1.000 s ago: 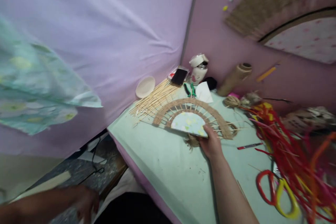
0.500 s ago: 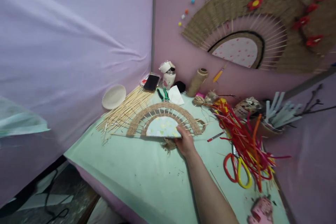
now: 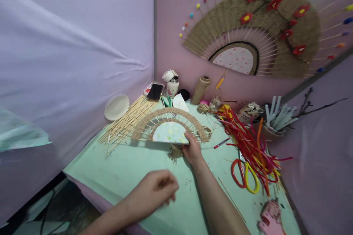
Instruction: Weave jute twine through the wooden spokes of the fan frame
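L hand (image 3: pixel 159 190) now over table (image 3: pixel 116 170), half-open; R grip (image 3: pixel 192 151) still clamped on fan (image 3: pixel 168 132).

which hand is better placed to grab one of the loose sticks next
Probably the left hand: nothing shows in its grasp, and the loose sticks lie over on its side. The right hand is gripping the small half-round fan.

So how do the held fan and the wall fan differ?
The wall fan looks much larger than the held fan. The wall fan bears red flowers; the held fan shows none. The wall fan's half-round panel is whitish with reddish dots, the held fan's pale green with yellow patches. Both have brown bands across thin sticks.
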A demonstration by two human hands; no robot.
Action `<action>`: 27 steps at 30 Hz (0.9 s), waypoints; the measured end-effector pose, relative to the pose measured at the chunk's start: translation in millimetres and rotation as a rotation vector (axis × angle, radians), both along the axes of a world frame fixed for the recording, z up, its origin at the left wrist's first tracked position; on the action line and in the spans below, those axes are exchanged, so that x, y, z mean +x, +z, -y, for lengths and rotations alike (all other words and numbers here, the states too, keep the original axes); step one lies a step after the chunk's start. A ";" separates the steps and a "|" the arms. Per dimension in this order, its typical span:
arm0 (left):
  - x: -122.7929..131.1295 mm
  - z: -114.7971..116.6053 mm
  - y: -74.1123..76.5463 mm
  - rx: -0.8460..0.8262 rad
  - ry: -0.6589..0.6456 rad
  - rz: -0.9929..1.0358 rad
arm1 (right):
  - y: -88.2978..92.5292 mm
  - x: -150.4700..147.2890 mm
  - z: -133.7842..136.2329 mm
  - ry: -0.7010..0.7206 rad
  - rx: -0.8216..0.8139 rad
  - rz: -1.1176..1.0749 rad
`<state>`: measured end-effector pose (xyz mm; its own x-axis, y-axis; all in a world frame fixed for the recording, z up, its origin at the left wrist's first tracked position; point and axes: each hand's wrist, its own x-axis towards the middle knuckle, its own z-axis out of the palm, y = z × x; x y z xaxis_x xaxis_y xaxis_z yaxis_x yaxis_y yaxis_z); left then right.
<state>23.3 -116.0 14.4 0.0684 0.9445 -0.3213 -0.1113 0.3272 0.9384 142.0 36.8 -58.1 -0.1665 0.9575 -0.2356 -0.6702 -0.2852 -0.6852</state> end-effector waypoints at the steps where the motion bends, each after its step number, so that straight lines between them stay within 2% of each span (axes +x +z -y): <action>1: 5.5 -15.2 3.1 0.043 0.023 -0.008 | 6.8 0.5 -0.3 -0.020 0.013 -0.003; 2: 12.2 -31.6 4.4 0.094 0.084 -0.010 | 15.3 1.5 -0.9 -0.044 0.026 -0.004; 4: 25.6 -63.4 3.3 0.207 0.318 0.034 | 35.8 5.1 -3.3 -0.107 0.066 -0.005; 7: 36.4 -102.0 2.5 0.315 0.492 0.131 | 70.0 12.4 -10.7 -0.207 0.187 -0.007; 9: 37.1 -123.1 9.4 0.378 0.543 0.179 | 91.0 17.0 -18.2 -0.264 0.254 0.014; 11: 35.9 -143.9 22.4 0.444 0.562 0.230 | 108.8 20.1 -26.9 -0.322 0.294 0.039; 14: 35.2 -175.8 45.8 0.516 0.499 0.363 | 127.9 21.0 -39.5 -0.403 0.360 0.035; 18: 32.8 -211.9 66.7 0.329 0.199 0.609 | 136.2 19.7 -50.4 -0.395 0.393 0.072; 20: 27.5 -225.0 71.3 0.213 0.122 0.677 | 135.0 21.7 -53.1 -0.380 0.430 0.176; 22: 18.4 -235.5 74.2 0.164 0.140 0.729 | 133.3 26.6 -54.2 -0.343 0.532 0.341; 24: 6.8 -244.4 76.9 0.173 0.217 0.775 | 132.6 33.2 -54.6 -0.254 0.649 0.520; 27: -10.5 -254.7 80.6 0.225 0.370 0.788 | 131.6 43.1 -57.9 -0.183 0.727 0.603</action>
<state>12.8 138.8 95.0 -0.1303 0.9848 -0.1145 -0.8119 -0.0397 0.5824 185.0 94.7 73.5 -0.0448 0.9025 0.4283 -0.1389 0.4190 -0.8973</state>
